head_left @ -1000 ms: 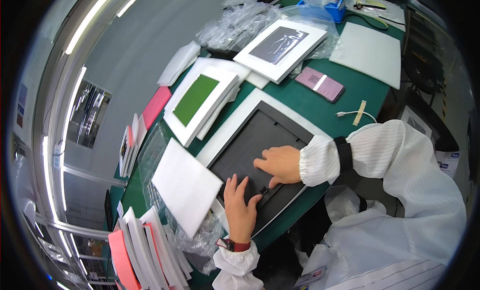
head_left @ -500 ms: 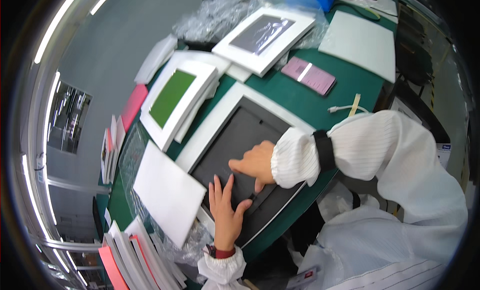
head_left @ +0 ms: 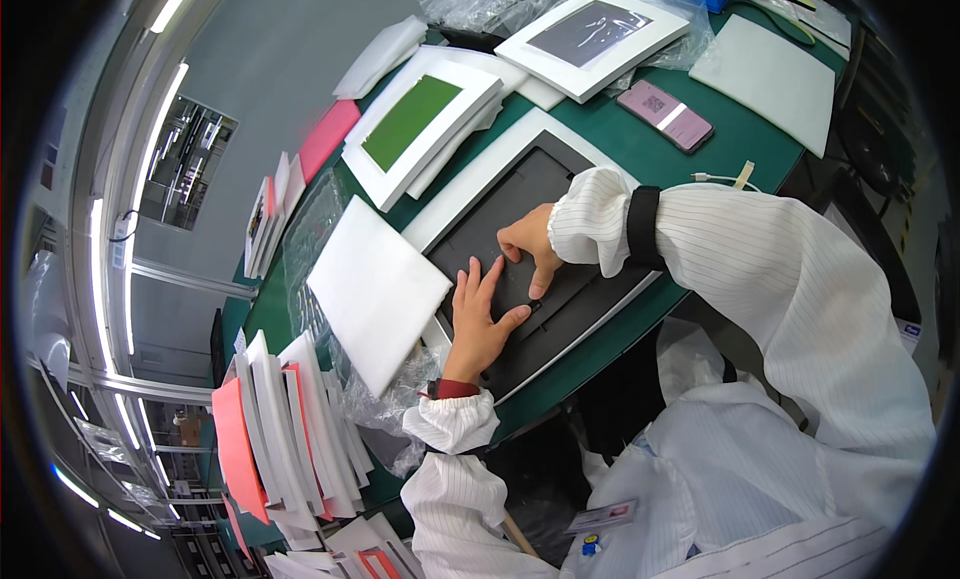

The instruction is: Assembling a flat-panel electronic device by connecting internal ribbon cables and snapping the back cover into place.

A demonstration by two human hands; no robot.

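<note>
A large flat frame with a white border [head_left: 478,179] lies on the green table in front of me, its inside filled by a dark grey backing panel [head_left: 585,317]. My left hand [head_left: 477,331] rests on the panel's left part, fingers spread and holding nothing. Close beside it, my right hand [head_left: 533,247] reaches over from the right. Its index finger is bent and its thumb points down, with a gap between them. The thumb tip touches the panel near a small black piece [head_left: 535,305]. A white foam sheet [head_left: 378,291] lies just left of the frame.
Beyond the frame sit a white frame with a green centre [head_left: 411,125] and one with a grey centre [head_left: 590,35]. A pink phone [head_left: 668,117], white cable [head_left: 722,178] and pale sheet [head_left: 768,79] lie to the right. White and red boards [head_left: 300,419] stand at lower left.
The whole view has shifted, so the table sits higher and further right. My right index finger is more bent than before. My left hand still lies flat on the panel.
</note>
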